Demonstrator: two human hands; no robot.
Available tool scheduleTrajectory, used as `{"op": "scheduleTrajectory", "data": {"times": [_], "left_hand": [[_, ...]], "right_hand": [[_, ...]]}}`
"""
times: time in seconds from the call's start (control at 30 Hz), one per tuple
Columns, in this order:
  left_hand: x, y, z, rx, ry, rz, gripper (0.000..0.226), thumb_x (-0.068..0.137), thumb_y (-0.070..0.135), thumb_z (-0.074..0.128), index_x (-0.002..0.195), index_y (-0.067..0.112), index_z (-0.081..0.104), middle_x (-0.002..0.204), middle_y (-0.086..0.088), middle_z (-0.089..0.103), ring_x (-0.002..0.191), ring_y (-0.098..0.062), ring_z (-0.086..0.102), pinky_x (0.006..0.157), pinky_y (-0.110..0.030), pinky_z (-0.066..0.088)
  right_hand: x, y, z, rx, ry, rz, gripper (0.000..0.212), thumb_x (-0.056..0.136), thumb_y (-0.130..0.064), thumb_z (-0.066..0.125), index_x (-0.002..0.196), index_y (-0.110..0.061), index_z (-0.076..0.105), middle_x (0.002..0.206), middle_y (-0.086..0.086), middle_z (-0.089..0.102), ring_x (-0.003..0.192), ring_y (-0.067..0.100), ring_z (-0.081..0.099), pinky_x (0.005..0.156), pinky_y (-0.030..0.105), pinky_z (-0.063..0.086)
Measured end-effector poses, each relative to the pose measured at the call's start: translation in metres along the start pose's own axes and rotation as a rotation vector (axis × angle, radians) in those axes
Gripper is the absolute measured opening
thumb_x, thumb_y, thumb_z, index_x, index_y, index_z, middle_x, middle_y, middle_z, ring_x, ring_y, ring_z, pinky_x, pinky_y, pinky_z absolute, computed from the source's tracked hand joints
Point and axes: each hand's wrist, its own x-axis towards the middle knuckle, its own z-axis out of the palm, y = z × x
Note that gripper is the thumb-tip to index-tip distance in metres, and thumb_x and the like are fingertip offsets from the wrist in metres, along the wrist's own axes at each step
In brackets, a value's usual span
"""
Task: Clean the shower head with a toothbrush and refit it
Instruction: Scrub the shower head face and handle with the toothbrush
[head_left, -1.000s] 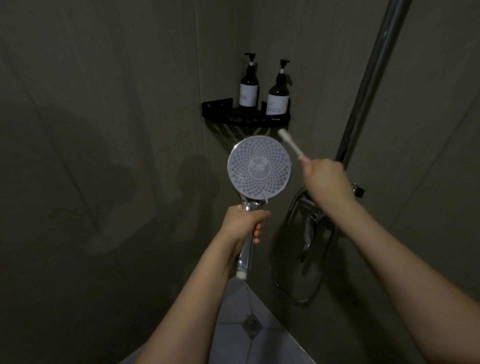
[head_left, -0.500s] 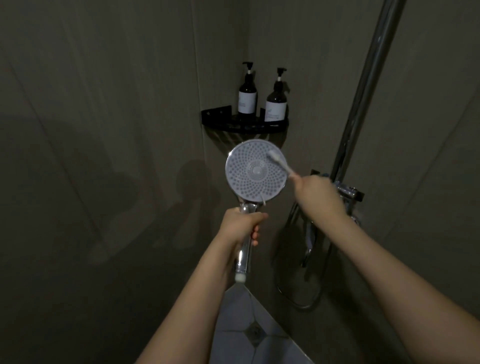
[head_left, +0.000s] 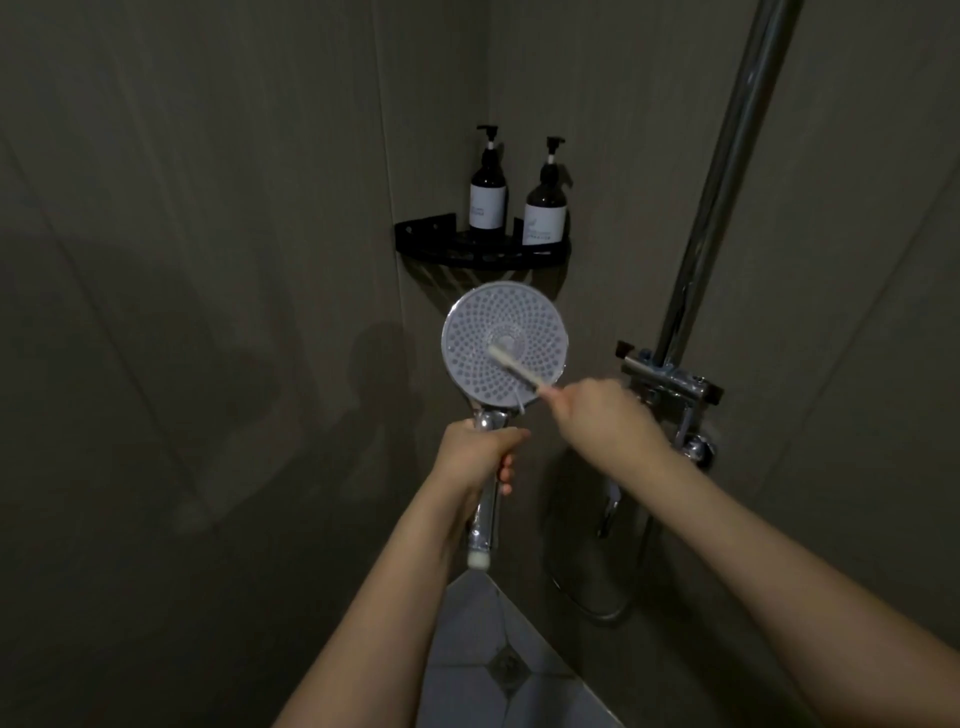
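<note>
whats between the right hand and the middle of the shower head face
In the head view, only the toothbrush: it runs from the right hand up-left across the shower head, with its brush end at the centre.

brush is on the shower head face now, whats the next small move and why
Probably a short scrubbing stroke across the nozzles. The toothbrush, gripped by the right hand, lies with its head near the centre of the shower head, while the left hand grips the chrome handle and holds the face toward the camera. Most of the nozzle rings lie outside the bristles, so working outward seems sensible.
</note>
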Motion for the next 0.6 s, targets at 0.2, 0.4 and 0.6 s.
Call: {"op": "scheduleTrajectory", "data": {"times": [0.2,0.4,0.6], "left_hand": [[0.004,-0.003,0.003,0.002,0.002,-0.025,0.03,0.083,0.006,0.063,0.06,0.013,0.045,0.039,0.002,0.039,0.029,-0.009,0.034,0.034,-0.015,0.032],[0.007,-0.001,0.006,0.011,0.002,-0.004,0.026,0.083,0.004,0.062,0.061,0.01,0.049,0.038,0.001,0.04,0.028,-0.009,0.034,0.033,-0.016,0.032],[0.008,-0.001,0.009,0.022,-0.003,-0.001,0.029,0.082,0.006,0.063,0.059,0.011,0.047,0.041,0.0,0.04,0.028,-0.009,0.034,0.033,-0.015,0.032]], "right_hand": [[0.013,0.004,-0.015,0.067,0.009,0.042,0.045,0.1,-0.039,0.028,0.097,-0.011,0.063,0.06,0.001,0.046,0.052,0.015,0.049,0.045,0.025,0.035],[0.014,-0.002,-0.006,0.188,-0.01,0.103,0.044,0.098,-0.042,0.031,0.098,-0.012,0.064,0.07,0.006,0.058,0.068,0.024,0.061,0.052,0.032,0.045],[0.022,0.0,-0.016,0.207,0.006,0.114,0.05,0.098,-0.042,0.029,0.095,-0.004,0.061,0.072,0.008,0.051,0.072,0.024,0.05,0.066,0.034,0.041]]}}
